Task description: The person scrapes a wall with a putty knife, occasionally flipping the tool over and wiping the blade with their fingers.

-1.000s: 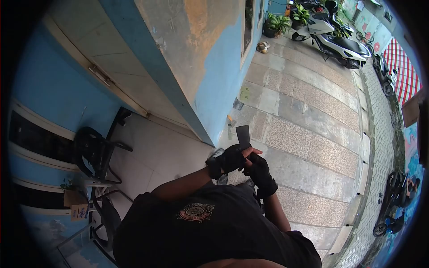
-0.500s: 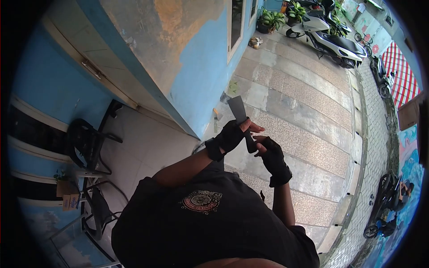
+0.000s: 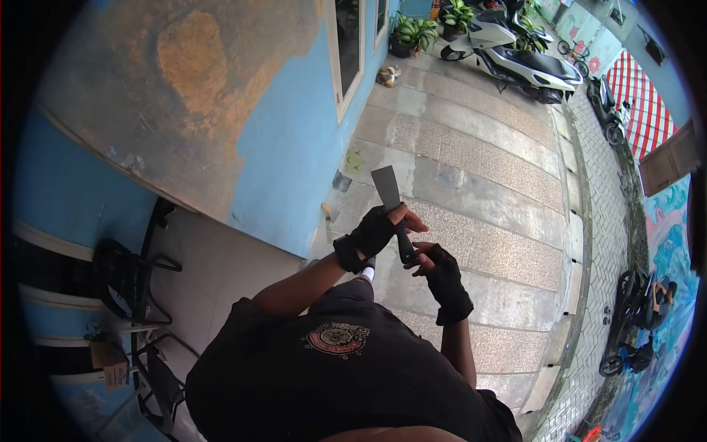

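Note:
A scraper (image 3: 386, 188) with a flat grey blade and black handle points up and slightly left. Wrapped round it near the base of the blade is my left hand (image 3: 379, 230), in a black fingerless glove. My right hand (image 3: 440, 276), gloved the same way, has its fingertips at the lower end of the handle. Beyond the hands stands a blue wall (image 3: 287, 140) with a large bare patch (image 3: 195, 66) of grey and orange-brown.
Chairs (image 3: 121, 280) and a cardboard box (image 3: 110, 361) are at the left. A cat (image 3: 388, 76) lies by the wall near potted plants (image 3: 414, 34). White scooters (image 3: 530, 68) stand at the top right. A person (image 3: 658, 302) is beside a motorbike (image 3: 624, 313) at the right.
The view has shifted, bringing more of the patched wall into sight and hiding the door. Both hands remain at the scraper, and a foot now shows below them.

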### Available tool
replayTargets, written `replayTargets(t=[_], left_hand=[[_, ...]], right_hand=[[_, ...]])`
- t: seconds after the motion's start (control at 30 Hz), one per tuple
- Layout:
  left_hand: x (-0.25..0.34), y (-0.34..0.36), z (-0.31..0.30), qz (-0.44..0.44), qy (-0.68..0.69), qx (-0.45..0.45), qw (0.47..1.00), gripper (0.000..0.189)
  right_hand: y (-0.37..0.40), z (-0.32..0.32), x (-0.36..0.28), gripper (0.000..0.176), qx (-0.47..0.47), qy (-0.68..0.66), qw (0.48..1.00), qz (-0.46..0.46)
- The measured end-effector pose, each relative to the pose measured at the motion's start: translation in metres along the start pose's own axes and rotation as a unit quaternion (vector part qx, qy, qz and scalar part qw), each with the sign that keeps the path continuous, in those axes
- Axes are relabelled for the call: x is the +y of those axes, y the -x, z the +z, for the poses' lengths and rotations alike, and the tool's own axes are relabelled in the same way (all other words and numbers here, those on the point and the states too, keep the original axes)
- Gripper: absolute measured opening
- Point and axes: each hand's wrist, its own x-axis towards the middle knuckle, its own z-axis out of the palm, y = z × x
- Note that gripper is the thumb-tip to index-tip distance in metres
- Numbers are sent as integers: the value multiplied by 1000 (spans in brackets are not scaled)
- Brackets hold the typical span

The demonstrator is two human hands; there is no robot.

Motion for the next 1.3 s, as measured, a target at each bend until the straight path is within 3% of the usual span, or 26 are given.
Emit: replayTargets(t=[0.23,0.37,0.4,0.5,0.53,0.67,0.9,0.97,1.3], left_hand=[[13,-95,-46,5,28,16,999,52],[25,-143,-89,40,17,19,999,50],[26,-154,-98,40,28,34,998,50],[29,-176,-112,24,27,73,997,50],[33,-182,-115,32,21,64,997,50],[26,-218,-131,23,19,43,999,51],[36,-293,-138,16,22,23,999,48],[33,-319,-142,22,28,44,998,48],[45,-434,-158,49,39,160,985,50]], right_hand=[[-114,-34,-30,46,1,36,999,-6],[-177,-47,-51,67,-27,-35,998,-38],[-192,-53,-56,82,-52,-12,998,-43],[-226,-59,-60,81,-16,-46,997,-67],[-239,-66,-56,91,-35,-33,997,-61],[-280,-85,-47,102,-17,-42,999,-25],[-351,-128,-51,109,-37,-51,998,-24],[-375,-140,-58,118,-38,-28,999,-16],[-515,-226,-90,120,-154,-39,986,-46]])
